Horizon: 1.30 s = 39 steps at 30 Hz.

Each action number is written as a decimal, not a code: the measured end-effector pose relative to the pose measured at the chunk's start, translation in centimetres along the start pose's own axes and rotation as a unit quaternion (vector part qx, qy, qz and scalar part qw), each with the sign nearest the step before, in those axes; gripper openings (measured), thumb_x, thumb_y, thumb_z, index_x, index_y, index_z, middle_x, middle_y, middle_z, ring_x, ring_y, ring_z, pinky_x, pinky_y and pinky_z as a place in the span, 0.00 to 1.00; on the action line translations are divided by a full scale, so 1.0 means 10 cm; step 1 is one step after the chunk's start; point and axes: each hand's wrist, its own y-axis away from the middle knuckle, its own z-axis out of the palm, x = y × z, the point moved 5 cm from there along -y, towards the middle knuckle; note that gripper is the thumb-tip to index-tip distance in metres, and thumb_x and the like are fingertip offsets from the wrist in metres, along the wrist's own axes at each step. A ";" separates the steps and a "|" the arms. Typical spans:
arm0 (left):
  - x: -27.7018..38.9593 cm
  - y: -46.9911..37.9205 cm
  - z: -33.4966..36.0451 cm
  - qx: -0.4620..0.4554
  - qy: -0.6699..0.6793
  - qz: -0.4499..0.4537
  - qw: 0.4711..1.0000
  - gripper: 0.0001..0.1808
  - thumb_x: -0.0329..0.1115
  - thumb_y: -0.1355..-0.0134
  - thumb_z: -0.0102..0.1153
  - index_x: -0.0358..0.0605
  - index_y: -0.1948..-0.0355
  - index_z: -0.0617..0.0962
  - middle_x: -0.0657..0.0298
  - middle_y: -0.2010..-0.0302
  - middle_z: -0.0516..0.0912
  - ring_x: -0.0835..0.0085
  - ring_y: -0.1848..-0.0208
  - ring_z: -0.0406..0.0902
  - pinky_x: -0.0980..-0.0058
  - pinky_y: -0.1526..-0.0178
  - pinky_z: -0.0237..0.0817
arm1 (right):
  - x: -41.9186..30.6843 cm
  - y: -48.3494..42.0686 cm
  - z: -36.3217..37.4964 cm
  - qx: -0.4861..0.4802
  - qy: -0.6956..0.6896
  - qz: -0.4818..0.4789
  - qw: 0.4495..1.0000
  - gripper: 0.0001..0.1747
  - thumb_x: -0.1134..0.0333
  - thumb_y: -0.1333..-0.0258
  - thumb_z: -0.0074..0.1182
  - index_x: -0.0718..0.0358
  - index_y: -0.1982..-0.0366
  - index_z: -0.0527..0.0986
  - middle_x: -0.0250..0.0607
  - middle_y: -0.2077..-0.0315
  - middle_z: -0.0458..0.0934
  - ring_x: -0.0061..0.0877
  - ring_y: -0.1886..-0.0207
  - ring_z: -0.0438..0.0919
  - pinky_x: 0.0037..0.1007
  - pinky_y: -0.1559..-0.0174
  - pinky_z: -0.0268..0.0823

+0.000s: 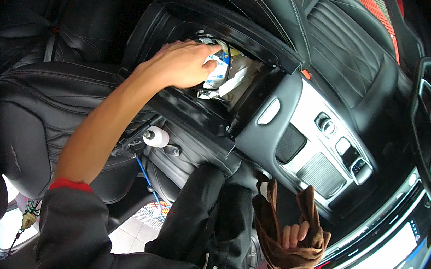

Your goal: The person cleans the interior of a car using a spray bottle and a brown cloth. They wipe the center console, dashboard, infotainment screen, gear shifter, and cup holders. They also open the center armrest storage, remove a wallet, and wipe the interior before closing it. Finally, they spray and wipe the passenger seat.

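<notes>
My left hand [185, 64] reaches palm down into the open centre console compartment [252, 99] of a car. Its thumb and index finger rest over a blue-and-white printed packet [217, 73]. The other fingertips are hidden, so whether it grips anything cannot be told. White plastic wrapping [237, 79] and a thin black cable [229, 63] lie beside the packet. At the lower right, my right hand [294, 235] holds a brown cloth [285, 256], which is wrapped around the hand, with some fingers showing through its folds.
A white bottle [157, 136] with a dark nozzle lies on the black leather seat [185, 159] near my legs. Forward of the compartment are the console's silver panel [309, 140] and the dashboard screen [379, 262]. Another seat [350, 50] stands beyond the console.
</notes>
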 end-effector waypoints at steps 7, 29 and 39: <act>0.27 1.12 0.15 0.422 -0.003 0.208 0.883 0.17 0.38 0.43 0.53 0.42 0.55 0.82 0.55 0.44 0.77 0.47 0.35 0.64 0.48 0.32 0.50 | 0.01 0.00 -0.04 -0.012 -0.025 -0.026 0.999 0.29 0.42 0.30 0.38 0.64 0.68 0.65 0.38 0.79 0.67 0.25 0.77 0.64 0.24 0.71 0.60; 0.32 0.31 -0.16 0.440 0.093 0.127 0.884 0.20 0.28 0.46 0.59 0.41 0.50 0.80 0.50 0.49 0.76 0.52 0.46 0.72 0.59 0.43 0.65 | 0.24 0.00 0.02 0.003 -0.004 -0.009 1.000 0.30 0.39 0.44 0.57 0.62 0.68 0.66 0.34 0.78 0.67 0.25 0.74 0.64 0.26 0.67 0.59; -0.26 -0.23 0.12 0.046 -0.039 -0.025 0.998 0.33 0.34 0.36 0.48 0.29 0.32 0.60 0.43 0.33 0.66 0.51 0.33 0.66 0.65 0.31 0.56 | 0.33 -0.12 0.18 0.036 -0.030 -0.029 0.998 0.25 0.46 0.32 0.45 0.61 0.71 0.66 0.35 0.80 0.67 0.25 0.78 0.63 0.25 0.70 0.57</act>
